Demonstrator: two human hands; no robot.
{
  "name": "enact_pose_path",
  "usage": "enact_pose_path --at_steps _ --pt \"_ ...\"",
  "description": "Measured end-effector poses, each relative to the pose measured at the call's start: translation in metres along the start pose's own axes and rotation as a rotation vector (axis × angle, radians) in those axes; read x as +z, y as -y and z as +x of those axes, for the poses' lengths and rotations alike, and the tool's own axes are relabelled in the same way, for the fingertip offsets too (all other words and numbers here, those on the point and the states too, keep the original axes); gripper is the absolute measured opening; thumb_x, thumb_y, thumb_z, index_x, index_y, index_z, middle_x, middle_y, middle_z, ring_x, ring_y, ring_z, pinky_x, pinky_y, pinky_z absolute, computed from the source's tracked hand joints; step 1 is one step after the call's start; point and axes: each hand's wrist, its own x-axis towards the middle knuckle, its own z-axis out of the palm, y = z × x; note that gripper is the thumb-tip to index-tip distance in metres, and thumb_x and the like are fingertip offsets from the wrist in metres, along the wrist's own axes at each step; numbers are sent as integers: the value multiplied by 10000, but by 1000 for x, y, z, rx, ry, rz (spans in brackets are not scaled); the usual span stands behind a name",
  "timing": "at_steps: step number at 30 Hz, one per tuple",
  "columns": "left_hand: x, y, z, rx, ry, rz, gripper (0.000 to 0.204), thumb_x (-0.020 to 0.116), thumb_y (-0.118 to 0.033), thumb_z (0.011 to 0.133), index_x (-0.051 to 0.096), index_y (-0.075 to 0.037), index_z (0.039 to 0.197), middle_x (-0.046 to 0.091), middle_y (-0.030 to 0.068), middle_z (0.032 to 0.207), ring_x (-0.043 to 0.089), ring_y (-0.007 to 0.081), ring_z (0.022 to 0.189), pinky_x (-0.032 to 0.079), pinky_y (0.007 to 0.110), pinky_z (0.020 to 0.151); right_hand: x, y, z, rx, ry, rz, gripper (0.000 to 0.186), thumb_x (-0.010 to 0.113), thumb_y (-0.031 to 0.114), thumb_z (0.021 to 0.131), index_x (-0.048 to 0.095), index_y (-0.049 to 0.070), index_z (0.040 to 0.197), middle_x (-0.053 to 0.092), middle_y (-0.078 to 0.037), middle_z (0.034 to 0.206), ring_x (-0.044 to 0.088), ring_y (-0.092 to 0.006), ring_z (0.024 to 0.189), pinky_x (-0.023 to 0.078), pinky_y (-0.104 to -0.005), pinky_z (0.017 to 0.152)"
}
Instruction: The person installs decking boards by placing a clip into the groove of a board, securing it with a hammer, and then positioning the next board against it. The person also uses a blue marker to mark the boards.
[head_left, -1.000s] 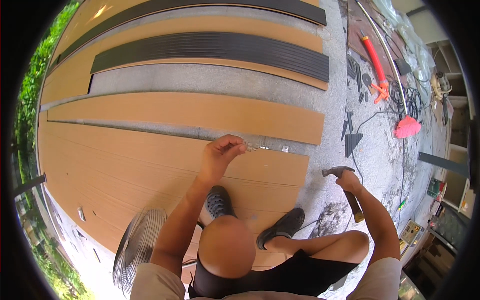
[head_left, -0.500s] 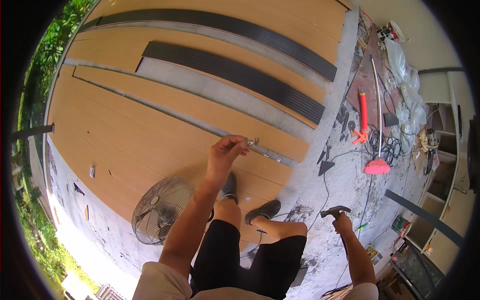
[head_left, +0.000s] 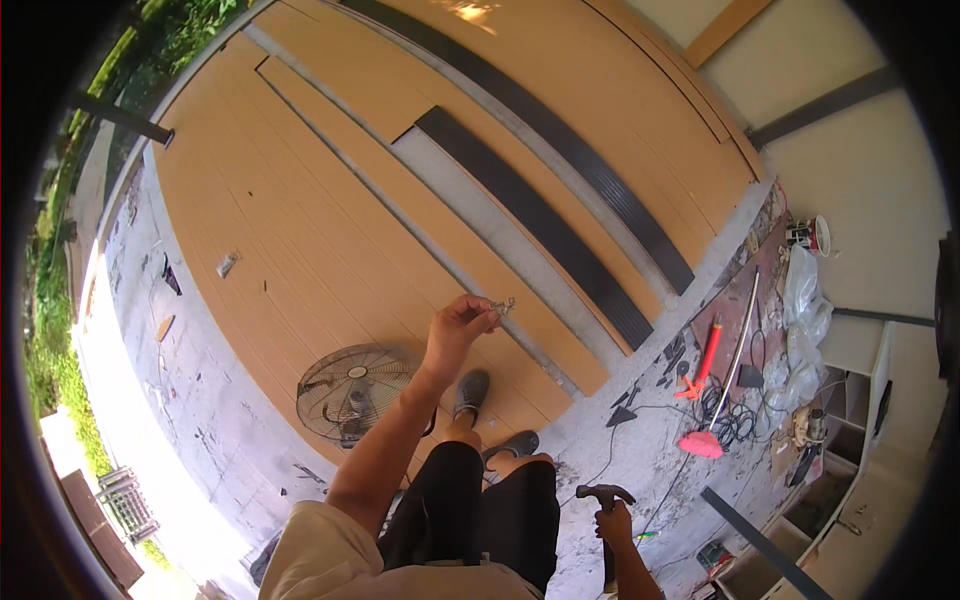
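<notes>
Left hand pinches small metal clips; right hand grips a claw hammer

Seen from above, a person's left hand (head_left: 460,330) is near the centre, thumb and fingers pinched together on a few small, shiny metal clips (head_left: 503,306). The clips stick out past the fingertips toward two o'clock; they are too small to count.

At five o'clock, the right hand (head_left: 614,524) is wrapped around a claw hammer (head_left: 605,494) just under its curved, dark metal head, with the handle hanging below the fist.

Smooth tan deck boards (head_left: 330,240) run in long strips from eleven o'clock toward four, with gaps of rough grey concrete between some. Toward one o'clock lie two dark, finely ribbed planks, the nearer plank (head_left: 545,225) shorter. A round wire-caged fan (head_left: 350,400) lies at eight o'clock. Between three and four o'clock are a red tube-shaped caulking gun (head_left: 710,355) and, beyond it, a pink bristled broom head (head_left: 701,444).

Compared with a second ago, the view has turned, so the boards slant steeply instead of running across. The hammer has moved from between three and four o'clock down to five. The pinch on the clips is unchanged.
</notes>
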Motion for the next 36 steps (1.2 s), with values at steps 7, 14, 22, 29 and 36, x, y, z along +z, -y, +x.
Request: enact_pose_path --at_steps 7,14,22,29,36 --pt "-51 -48 -47 -2 -181 116 74 677 -20 933 635 -29 994 674 35 884 647 122 823 524 274 793 -17 29 -17 -17 113 183 274 633 19 796 532 -50 1041 630 -141 735 649 -249 518 569 -378 435" --pt "-49 -101 -90 118 -418 -48 73 672 13 908 652 -12 973 680 34 892 638 112 838 509 256 790 -58 41 11 -6 136 126 169 630 -28 795 566 -16 951 602 -110 666 609 -237 491 518 -375 417" --pt "-36 -183 -112 325 -512 -120 96 688 4 917 656 -37 998 681 15 930 636 106 856 505 255 835 -116 143 70 -38 82 33 94 615 -11 810 570 6 891 552 -77 616 547 -219 438 504 -379 404" --pt "-74 -211 -97 363 -596 -68 105 720 -9 918 661 -12 1005 680 10 934 629 87 885 517 245 840 -117 291 105 -253 -70 -40 53 624 25 809 583 2 785 546 -77 592 564 -211 439 528 -361 404" --pt "-177 -236 -50 404 -624 -151 85 650 59 911 597 11 958 694 95 1084 673 135 886 533 269 853 -43 453 64 -361 -57 -124 41 626 -1 794 591 -6 814 578 -97 624 600 -244 482 531 -398 420"
